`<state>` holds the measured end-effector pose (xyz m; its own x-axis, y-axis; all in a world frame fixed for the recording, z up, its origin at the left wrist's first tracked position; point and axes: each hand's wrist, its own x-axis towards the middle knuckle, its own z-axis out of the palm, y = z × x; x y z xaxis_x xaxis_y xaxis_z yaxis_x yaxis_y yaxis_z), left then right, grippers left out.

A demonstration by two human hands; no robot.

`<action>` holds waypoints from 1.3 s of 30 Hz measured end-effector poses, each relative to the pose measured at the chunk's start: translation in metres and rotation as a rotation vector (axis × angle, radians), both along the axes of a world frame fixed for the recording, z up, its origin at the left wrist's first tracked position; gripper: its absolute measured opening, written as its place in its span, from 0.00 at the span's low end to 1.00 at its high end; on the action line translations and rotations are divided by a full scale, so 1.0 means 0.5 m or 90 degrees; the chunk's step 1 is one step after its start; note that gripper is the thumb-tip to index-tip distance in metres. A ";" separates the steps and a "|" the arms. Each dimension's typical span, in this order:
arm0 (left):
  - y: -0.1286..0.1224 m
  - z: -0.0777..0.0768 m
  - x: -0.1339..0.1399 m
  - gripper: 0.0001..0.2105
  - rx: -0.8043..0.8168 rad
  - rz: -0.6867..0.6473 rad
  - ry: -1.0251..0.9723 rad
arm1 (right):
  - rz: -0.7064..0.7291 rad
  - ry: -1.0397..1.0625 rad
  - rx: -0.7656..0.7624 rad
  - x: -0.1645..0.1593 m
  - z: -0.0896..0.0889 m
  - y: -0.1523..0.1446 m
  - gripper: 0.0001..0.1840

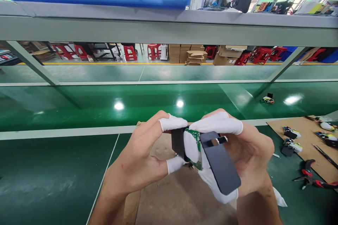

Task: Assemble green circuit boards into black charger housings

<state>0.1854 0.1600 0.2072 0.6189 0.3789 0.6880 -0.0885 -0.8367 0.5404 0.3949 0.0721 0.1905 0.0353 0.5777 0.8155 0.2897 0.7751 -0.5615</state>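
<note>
Black device (216,160) between left hand (142,153) and right hand (248,151), both gripping it (far-side contact unclear).

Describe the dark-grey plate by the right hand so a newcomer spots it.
Start at the glossy green work surface, then find the right hand with white finger covers. Across its front tilts a long, flat, dark-grey plate with rounded corners. The black panel at the left hand looks shorter, and only this plate has shiny metal showing near its upper end.
</note>
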 end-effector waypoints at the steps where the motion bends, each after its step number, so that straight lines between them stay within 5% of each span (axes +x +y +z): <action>1: 0.000 0.000 0.000 0.24 0.000 0.000 0.000 | -0.004 -0.001 0.000 -0.001 0.000 -0.001 0.38; 14: 0.003 0.001 0.001 0.25 0.037 0.006 -0.010 | -0.030 -0.011 0.056 -0.010 0.009 0.003 0.38; 21: 0.019 -0.014 -0.022 0.26 -0.001 0.024 0.019 | -0.116 0.067 0.037 -0.037 0.014 -0.010 0.27; 27: 0.012 -0.009 -0.010 0.26 0.023 0.000 -0.008 | -0.045 0.059 0.033 -0.033 0.025 -0.009 0.30; 39: 0.006 -0.007 -0.003 0.25 0.035 0.004 -0.010 | -0.053 0.037 0.029 -0.026 0.021 -0.004 0.30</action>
